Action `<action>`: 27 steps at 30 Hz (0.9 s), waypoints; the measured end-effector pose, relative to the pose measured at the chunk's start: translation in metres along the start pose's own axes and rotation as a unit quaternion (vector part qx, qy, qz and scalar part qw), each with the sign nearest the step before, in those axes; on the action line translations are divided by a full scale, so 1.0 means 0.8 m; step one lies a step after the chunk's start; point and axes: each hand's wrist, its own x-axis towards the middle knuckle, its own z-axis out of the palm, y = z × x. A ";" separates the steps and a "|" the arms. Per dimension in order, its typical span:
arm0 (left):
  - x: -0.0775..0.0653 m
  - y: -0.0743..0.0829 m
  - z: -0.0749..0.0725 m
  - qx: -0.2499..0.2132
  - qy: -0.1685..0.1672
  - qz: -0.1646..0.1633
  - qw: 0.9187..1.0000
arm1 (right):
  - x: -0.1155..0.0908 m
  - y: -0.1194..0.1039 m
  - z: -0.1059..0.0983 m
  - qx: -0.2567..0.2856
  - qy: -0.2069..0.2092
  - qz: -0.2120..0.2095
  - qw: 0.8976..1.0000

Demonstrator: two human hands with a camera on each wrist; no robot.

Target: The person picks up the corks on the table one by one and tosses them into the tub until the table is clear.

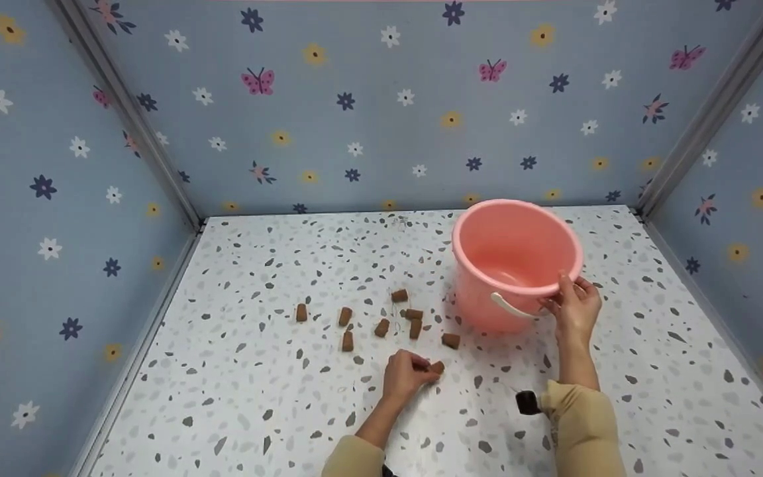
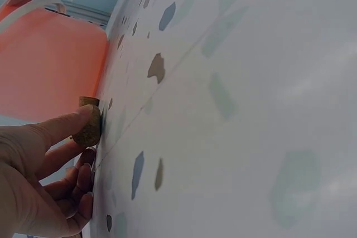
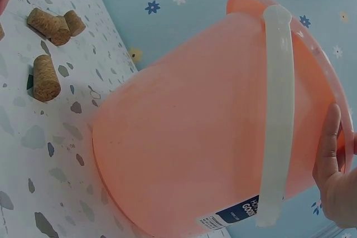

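Observation:
A pink bucket (image 1: 494,308) with a white handle (image 3: 278,104) stands at the right of the table, tilted a little in the head view. My right hand (image 1: 575,308) grips its rim at the near right side, thumb and fingers on either side of the edge. Low over the table, my left hand (image 1: 405,377) pinches a cork (image 2: 88,129) between thumb and index finger, the other fingers curled beneath. Just beyond it in the head view lies another cork (image 1: 450,340), close to the bucket's base. The inside of the bucket that shows holds nothing.
Several more corks lie scattered left of the bucket, among them one cork (image 1: 301,313) at the far left and one cork (image 1: 399,295) toward the back. Flower-patterned walls (image 1: 381,119) enclose the speckled table (image 1: 255,384) at the back and both sides.

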 end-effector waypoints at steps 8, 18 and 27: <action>0.000 0.003 -0.002 -0.024 -0.007 0.010 1.000 | -0.004 -0.007 0.002 -0.010 -0.006 0.017 1.000; 0.007 0.016 -0.011 -0.022 0.001 0.038 0.999 | -0.005 -0.005 0.003 0.017 -0.003 0.000 1.000; 0.017 0.034 -0.025 -0.013 -0.001 0.049 0.999 | -0.002 -0.003 0.002 0.002 -0.002 -0.004 1.000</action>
